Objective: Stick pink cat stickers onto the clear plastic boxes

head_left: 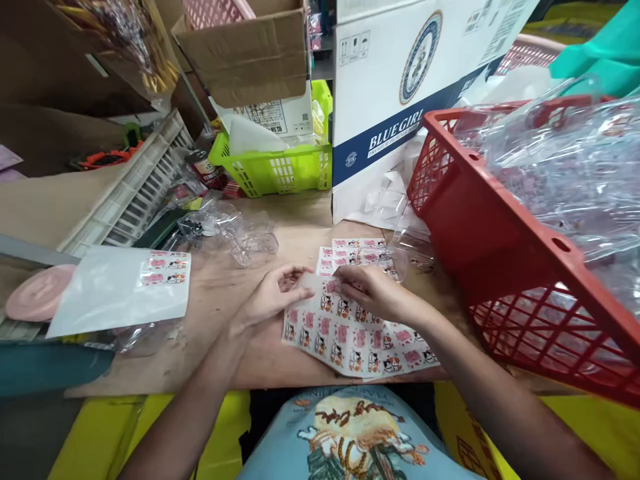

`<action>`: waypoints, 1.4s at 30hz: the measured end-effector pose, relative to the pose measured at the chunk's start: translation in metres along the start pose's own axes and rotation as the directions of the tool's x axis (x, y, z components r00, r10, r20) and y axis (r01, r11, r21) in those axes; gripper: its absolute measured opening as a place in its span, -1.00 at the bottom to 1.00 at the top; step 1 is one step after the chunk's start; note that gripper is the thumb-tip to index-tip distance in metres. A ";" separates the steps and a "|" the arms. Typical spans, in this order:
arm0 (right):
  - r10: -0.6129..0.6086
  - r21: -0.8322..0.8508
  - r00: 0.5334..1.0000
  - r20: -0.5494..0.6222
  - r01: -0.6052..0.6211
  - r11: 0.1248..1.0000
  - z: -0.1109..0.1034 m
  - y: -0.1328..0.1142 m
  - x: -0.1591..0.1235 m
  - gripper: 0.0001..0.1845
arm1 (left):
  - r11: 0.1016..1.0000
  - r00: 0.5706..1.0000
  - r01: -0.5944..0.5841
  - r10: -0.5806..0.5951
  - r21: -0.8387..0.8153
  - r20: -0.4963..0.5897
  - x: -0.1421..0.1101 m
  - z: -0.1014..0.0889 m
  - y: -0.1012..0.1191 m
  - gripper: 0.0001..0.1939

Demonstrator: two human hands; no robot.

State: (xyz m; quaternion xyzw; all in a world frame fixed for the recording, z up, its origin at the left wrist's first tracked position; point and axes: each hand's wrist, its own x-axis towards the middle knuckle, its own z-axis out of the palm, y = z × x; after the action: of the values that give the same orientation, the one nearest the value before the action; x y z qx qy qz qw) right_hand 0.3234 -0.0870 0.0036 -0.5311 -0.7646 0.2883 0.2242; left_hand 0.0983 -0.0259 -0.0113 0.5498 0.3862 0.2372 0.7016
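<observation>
A white sticker sheet (345,337) printed with pink and cat pictures lies at the front of the table, its upper part raised and slightly bent. My left hand (277,291) pinches its upper left corner between thumb and fingers. At the sheet's upper edge, my right hand (373,291) has its fingers curled together on the stickers; what is between the fingertips is hidden. Behind both hands lie more sticker sheets (361,244), partly covered. A clear plastic piece (399,263) rests near my right hand.
A red basket (505,193) full of clear plastic packs stands at the right. A white box (380,87) and a lime green basket (280,170) stand behind. To the left are clear plastic pieces (250,240), a mostly peeled sheet (120,287) and a pink roll (40,293).
</observation>
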 end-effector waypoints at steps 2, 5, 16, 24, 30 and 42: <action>-0.037 -0.048 0.998 -0.045 0.035 0.998 -0.006 -0.005 0.005 -0.90 | 0.993 0.995 0.089 -0.085 -0.074 0.049 0.000 -0.002 0.006 -0.65; -0.166 -0.261 0.915 -0.367 0.070 0.963 0.001 -0.015 0.005 -0.88 | 0.958 0.994 0.095 -0.107 -0.269 -0.030 -0.002 0.002 0.001 -0.74; -0.061 0.104 0.816 -0.575 0.147 0.984 0.050 -0.023 0.002 -0.80 | 0.949 0.971 -0.158 0.099 -0.274 -0.217 -0.028 0.034 -0.032 -0.75; 0.015 0.160 0.741 -0.672 0.125 0.979 0.031 -0.021 -0.005 -0.91 | 0.986 0.907 -0.158 0.121 -0.060 -0.404 -0.023 0.013 -0.043 -0.78; -0.088 0.037 0.792 -0.605 0.138 0.990 0.057 -0.029 -0.006 -0.85 | 0.928 0.958 -0.169 0.076 -0.333 -0.275 -0.034 0.048 -0.025 -0.82; 0.095 0.272 0.765 -0.637 0.108 0.956 0.054 -0.034 -0.017 -0.83 | 0.911 0.941 -0.167 0.034 -0.377 -0.336 -0.040 0.062 -0.023 -0.83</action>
State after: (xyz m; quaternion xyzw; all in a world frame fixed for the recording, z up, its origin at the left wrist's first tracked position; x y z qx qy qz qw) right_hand 0.2707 -0.1234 -0.0134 -0.5559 -0.5914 0.1975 0.5498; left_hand 0.1221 -0.0993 -0.0160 0.3678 0.4095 0.4338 0.7133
